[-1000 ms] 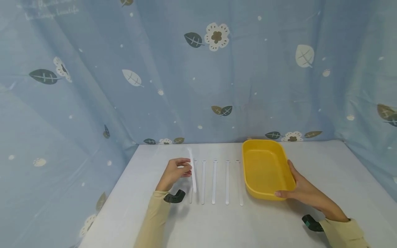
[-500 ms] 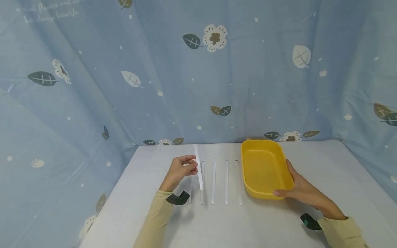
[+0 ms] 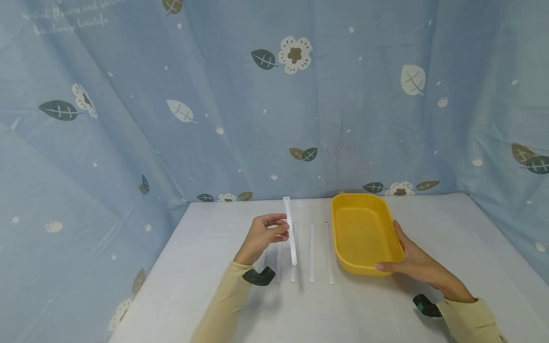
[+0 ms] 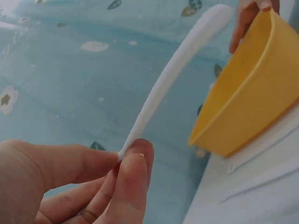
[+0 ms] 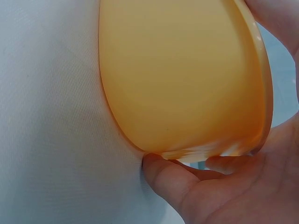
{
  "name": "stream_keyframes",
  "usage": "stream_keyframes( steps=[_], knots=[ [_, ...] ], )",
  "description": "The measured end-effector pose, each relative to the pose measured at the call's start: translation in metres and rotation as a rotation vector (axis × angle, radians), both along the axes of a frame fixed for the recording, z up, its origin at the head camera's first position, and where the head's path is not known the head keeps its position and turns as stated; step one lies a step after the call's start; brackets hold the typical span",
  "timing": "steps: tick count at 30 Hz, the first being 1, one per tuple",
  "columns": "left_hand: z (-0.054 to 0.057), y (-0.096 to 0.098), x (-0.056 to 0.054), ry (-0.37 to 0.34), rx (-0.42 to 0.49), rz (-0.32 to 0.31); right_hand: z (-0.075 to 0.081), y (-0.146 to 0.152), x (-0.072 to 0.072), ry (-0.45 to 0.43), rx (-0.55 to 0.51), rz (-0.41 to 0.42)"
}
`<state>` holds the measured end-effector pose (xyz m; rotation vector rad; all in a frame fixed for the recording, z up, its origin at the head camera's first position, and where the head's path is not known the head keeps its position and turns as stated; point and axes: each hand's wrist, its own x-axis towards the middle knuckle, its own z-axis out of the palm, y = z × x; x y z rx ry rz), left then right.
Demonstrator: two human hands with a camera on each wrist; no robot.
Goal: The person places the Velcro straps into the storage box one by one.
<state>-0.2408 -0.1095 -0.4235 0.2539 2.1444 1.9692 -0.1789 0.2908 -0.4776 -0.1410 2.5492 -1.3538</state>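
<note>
My left hand [image 3: 266, 236] pinches a white cable strap [image 3: 291, 238] between thumb and fingertips, near its middle. The strap has a narrow slotted head at its far end. In the left wrist view the fuzzy white strap [image 4: 168, 79] rises and bends toward a rounded tip. Below it, several like straps [image 3: 312, 252] lie in a row on the table; the hand and arm partly cover those at the left. My right hand [image 3: 413, 262] grips the right side of a yellow plastic basin [image 3: 364, 270], thumb at the near right corner and fingers along the outer wall.
The white-covered table [image 3: 343, 314] extends to a blue printed curtain [image 3: 240, 85] at the back and sides. A dark wrist mount [image 3: 259, 276] shows at the left cuff and another dark mount [image 3: 426, 306] at the right one.
My left hand has moved rightward with the pinched strap, passing over the row of straps toward the basin. The right hand keeps its grip on the basin. The head view has shifted slightly.
</note>
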Motion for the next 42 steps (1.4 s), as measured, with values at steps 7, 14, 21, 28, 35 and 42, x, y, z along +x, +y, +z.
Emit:
stream_keyframes(
  steps=[7, 14, 21, 28, 35, 42],
  knots=[
    [0.001, 0.015, 0.000, 0.023, 0.021, -0.039, 0.000, 0.000, 0.000, 0.020, 0.001, 0.006],
    [0.001, 0.030, -0.002, 0.039, -0.001, -0.060, 0.003, -0.001, 0.002, 0.013, -0.011, 0.005],
    [0.002, 0.042, -0.003, 0.041, -0.025, -0.072, 0.005, -0.002, 0.003, 0.006, -0.018, 0.006],
    [0.000, 0.055, -0.005, 0.048, -0.013, -0.080, 0.006, -0.002, 0.004, 0.016, -0.004, 0.005],
    [-0.001, 0.066, -0.005, 0.064, -0.001, -0.111, 0.005, -0.001, 0.004, 0.030, 0.000, 0.009],
    [-0.001, 0.078, -0.004, 0.049, -0.010, -0.125, 0.002, 0.001, 0.002, 0.027, -0.003, 0.009]
  ],
)
